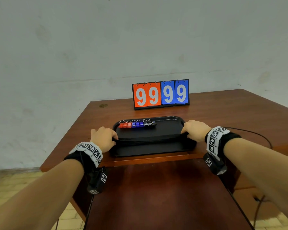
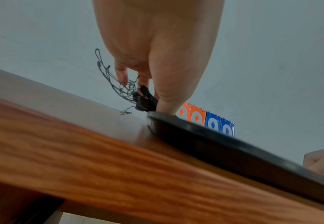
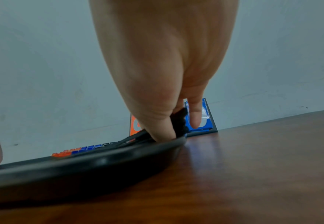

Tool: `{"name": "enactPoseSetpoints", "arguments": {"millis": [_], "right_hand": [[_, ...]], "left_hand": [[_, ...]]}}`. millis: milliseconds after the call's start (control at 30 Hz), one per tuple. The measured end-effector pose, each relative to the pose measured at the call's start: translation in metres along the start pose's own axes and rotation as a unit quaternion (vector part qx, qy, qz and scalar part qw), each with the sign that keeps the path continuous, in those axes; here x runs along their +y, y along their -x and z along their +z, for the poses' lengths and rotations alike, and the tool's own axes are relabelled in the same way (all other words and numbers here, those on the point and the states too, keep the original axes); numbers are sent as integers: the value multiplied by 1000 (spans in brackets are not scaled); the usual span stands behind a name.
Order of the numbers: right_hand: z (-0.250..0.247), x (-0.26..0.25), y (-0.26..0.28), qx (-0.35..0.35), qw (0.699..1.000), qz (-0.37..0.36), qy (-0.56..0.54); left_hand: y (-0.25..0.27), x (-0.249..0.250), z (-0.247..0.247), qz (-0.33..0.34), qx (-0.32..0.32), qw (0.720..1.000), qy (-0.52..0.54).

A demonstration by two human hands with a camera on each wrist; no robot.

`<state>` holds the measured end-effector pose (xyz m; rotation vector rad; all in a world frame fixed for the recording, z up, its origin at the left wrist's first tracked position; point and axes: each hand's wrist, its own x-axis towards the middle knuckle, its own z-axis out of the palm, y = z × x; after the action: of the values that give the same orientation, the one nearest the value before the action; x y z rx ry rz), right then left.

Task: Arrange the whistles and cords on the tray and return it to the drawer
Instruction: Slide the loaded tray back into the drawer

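Note:
A black tray [image 1: 166, 127] lies on the brown table near its front edge. Along its far left side stands a row of whistles [image 1: 137, 124], red, then blue, then black, each with a metal ring. A bundle of black cords [image 1: 150, 138] stretches straight across the tray's near half. My left hand [image 1: 105, 138] pinches the bundle's left end [image 2: 144, 100] at the tray's left rim, with thin loops sticking out past the fingers. My right hand [image 1: 194, 131] pinches the right end [image 3: 180, 121] at the tray's right rim [image 3: 119, 163].
A flip scoreboard [image 1: 160, 94] reading 99 and 99 in orange and blue stands behind the tray. An open drawer [image 1: 156, 193] juts out below the table's front edge, between my forearms. A wall rises behind the table [image 1: 231, 110].

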<state>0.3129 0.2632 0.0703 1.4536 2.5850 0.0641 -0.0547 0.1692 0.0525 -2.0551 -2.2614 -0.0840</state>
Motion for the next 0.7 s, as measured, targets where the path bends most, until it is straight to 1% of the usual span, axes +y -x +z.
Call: {"name": "enactPoseSetpoints", "arguments": {"millis": [100,200,233,300,367,433,567,700], "right_hand": [[-1,1,-1,1,1000,-4,-7],[-10,2,-3,-8,998,-9,-68],[-13,4,-5,-14,995,-9,-101],[-20,5,-8,-19,986,1,-165],[-28,6,-14,-11,979,25,-200],[-33,8,-21,-6,976,64,-207],[-32,14,-38,-15,963,137,-233],[-28,15,-54,-57,947,163,-271]], "left_hand": [[-2,-2,-5,-15,-40,998,45],[-5,-8,-13,-39,-99,986,132],[-9,-10,-14,-47,-104,978,174],[-14,-10,-18,-64,-85,969,221],[-19,-7,-23,-83,-66,971,216],[-26,-3,-26,-97,-71,971,205],[-44,-5,-23,-114,-114,968,194],[-57,-2,-17,-117,-144,967,176]]}}
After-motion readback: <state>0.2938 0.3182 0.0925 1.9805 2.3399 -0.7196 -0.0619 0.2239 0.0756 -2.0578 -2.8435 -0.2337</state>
